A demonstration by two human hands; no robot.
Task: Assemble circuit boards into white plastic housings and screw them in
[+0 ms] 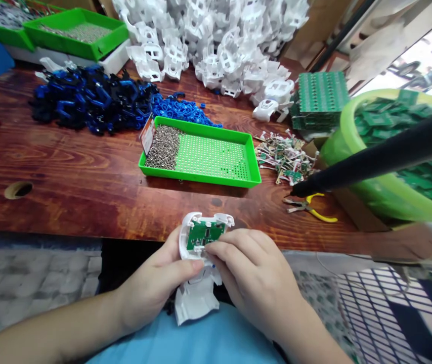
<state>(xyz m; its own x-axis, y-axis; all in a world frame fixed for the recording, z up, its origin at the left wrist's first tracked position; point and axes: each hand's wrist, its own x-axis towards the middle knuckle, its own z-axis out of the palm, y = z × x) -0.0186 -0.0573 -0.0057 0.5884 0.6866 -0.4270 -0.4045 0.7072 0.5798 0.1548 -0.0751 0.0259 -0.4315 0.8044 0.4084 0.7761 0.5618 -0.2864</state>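
A white plastic housing point(197, 296) with a small green circuit board point(204, 233) seated in its upper part is held just below the table's front edge. My left hand point(155, 283) wraps round the housing from the left, thumb across its front. My right hand point(254, 275) comes in from the right, its fingertips pressed on the board's lower edge. Both hands are closed on the piece.
On the wooden table point(87, 187) lie a green tray point(201, 154) with small screws, a heap of white housings point(223, 40), blue and black parts point(90, 98), stacked green boards point(316, 98), a green tub of boards point(390, 146), small wired boards point(286, 156), yellow-handled pliers point(310, 207) and a black tool point(371, 159).
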